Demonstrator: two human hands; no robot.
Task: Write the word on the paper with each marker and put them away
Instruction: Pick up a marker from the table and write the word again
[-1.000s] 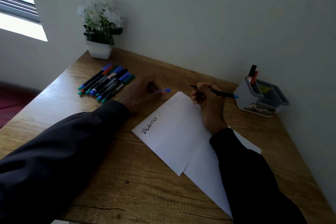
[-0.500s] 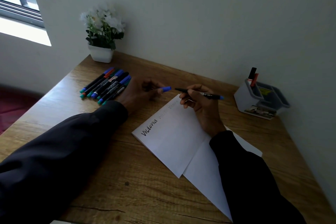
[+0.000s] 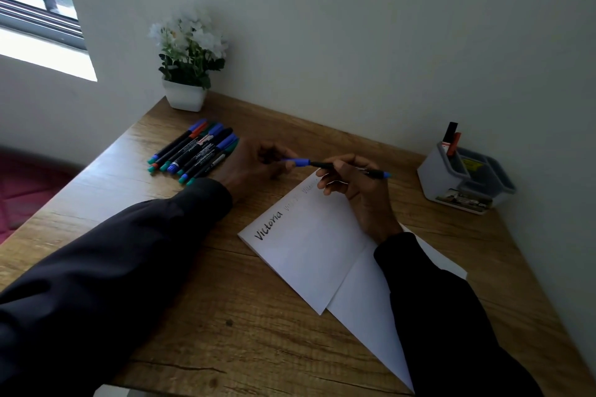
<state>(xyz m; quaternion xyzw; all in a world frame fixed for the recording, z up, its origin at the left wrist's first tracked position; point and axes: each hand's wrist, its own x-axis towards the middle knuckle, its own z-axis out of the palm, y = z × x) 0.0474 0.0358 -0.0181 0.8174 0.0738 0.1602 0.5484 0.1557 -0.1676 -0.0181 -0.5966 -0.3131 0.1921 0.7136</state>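
— What carries everything?

— A wood-grain worktop (image 3: 225,316), its far edge against a pale wall.

— And lying on it?

— White paper (image 3: 309,255) near the middle, one sheet overlapping another, with "Victoria" written along the upper sheet's far-left edge.

— Around the paper?

— Left of the paper and slightly beyond it, a row of capped markers (image 3: 196,151) lies side by side. Farther beyond on that side stands a white pot (image 3: 185,96) of white flowers. Right of the paper, well apart, sits a grey organiser (image 3: 464,184).
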